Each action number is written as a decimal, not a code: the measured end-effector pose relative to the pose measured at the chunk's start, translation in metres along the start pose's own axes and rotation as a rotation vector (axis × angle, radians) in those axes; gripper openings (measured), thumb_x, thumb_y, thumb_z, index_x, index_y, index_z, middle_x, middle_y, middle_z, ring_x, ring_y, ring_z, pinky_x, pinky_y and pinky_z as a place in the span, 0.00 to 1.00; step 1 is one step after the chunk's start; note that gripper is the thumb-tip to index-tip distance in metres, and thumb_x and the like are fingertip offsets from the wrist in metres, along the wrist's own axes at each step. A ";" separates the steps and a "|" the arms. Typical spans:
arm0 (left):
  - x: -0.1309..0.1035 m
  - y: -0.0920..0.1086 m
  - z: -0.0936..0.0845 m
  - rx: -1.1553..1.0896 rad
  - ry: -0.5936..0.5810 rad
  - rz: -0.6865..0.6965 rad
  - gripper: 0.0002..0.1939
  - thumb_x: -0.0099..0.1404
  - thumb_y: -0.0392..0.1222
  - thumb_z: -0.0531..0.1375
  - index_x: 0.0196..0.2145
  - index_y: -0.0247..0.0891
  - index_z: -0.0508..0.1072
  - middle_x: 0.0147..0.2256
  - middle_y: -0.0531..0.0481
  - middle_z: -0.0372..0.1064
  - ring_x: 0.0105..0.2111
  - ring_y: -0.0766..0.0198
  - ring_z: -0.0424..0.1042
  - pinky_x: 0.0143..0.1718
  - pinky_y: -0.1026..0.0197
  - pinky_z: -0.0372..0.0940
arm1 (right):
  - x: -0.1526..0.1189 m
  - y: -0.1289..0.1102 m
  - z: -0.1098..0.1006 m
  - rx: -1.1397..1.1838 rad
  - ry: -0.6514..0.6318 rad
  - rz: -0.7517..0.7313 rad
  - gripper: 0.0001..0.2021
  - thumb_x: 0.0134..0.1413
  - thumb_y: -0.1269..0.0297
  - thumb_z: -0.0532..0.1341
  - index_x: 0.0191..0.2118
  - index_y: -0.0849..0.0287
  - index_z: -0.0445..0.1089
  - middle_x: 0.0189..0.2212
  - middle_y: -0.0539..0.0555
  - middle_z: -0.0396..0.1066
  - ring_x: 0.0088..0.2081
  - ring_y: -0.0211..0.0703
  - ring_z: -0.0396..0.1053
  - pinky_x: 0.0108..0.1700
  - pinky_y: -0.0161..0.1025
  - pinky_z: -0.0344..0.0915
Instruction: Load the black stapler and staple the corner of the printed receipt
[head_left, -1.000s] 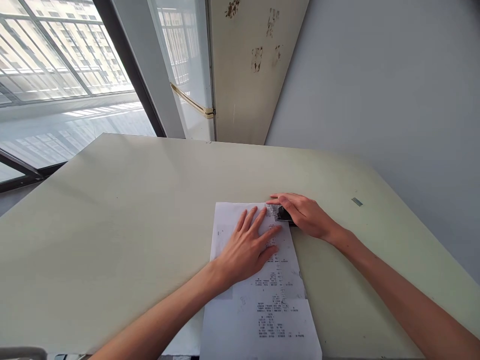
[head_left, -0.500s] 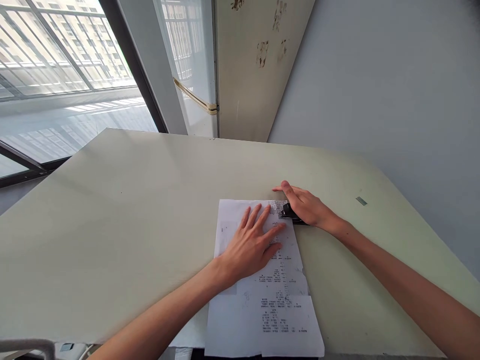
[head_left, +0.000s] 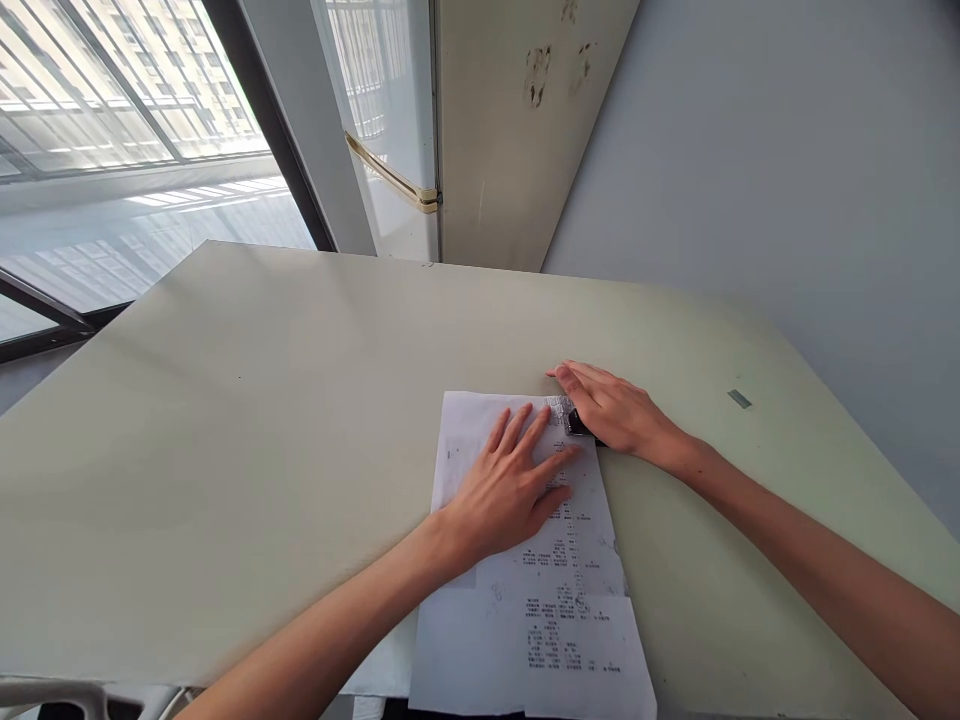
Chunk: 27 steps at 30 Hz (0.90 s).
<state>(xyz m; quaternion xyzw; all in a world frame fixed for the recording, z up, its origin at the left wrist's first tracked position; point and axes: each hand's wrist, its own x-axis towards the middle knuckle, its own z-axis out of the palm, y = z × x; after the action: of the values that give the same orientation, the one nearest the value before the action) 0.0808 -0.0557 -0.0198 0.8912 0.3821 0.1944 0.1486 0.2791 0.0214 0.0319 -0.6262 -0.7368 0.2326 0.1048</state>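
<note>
Sheets of white printed paper [head_left: 525,640] lie stacked on the table, a little uneven at their edges. Flat on the upper part of the paper, with its fingers spread, is my left hand [head_left: 510,490]. A black stapler [head_left: 577,423] sits at the paper's upper right corner, its front end over the sheets. My right hand [head_left: 611,408] lies on top of the stapler, palm down and fingers stretched out, hiding most of it. Whether the stapler is fully pressed down cannot be seen.
The pale table [head_left: 225,480] extends to both sides and beyond the paper. A small grey strip [head_left: 739,399] lies on its right part. A fridge [head_left: 495,150] stands behind the table, with a window at the left. A chair part [head_left: 56,695] shows at the lower left.
My right hand has come down flatter over the stapler, and its raised thumb now lies against the hand. Less of the stapler shows. My left hand stays on the paper; the view has shifted slightly.
</note>
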 end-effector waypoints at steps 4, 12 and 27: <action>0.001 -0.001 0.001 -0.015 0.006 0.004 0.23 0.78 0.50 0.55 0.67 0.47 0.65 0.76 0.44 0.39 0.75 0.44 0.40 0.74 0.34 0.41 | 0.001 0.001 -0.001 0.015 -0.018 0.007 0.34 0.72 0.37 0.38 0.59 0.45 0.74 0.66 0.51 0.68 0.70 0.59 0.60 0.69 0.61 0.56; 0.001 -0.001 0.003 -0.020 0.015 0.003 0.24 0.78 0.50 0.55 0.67 0.47 0.66 0.76 0.45 0.40 0.75 0.43 0.41 0.75 0.36 0.41 | 0.002 -0.001 0.001 -0.016 -0.016 0.054 0.32 0.72 0.38 0.41 0.59 0.47 0.75 0.69 0.51 0.65 0.72 0.60 0.55 0.71 0.62 0.53; -0.001 -0.002 0.003 0.030 0.013 -0.002 0.23 0.79 0.51 0.53 0.67 0.45 0.65 0.75 0.41 0.45 0.75 0.45 0.42 0.74 0.34 0.42 | -0.002 -0.010 -0.004 -0.082 -0.076 0.109 0.33 0.73 0.41 0.37 0.66 0.49 0.68 0.72 0.48 0.59 0.74 0.52 0.52 0.73 0.56 0.51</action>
<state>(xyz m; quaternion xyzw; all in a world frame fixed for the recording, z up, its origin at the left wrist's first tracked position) 0.0807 -0.0554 -0.0230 0.8916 0.3867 0.1945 0.1328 0.2727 0.0190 0.0398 -0.6600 -0.7139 0.2309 0.0382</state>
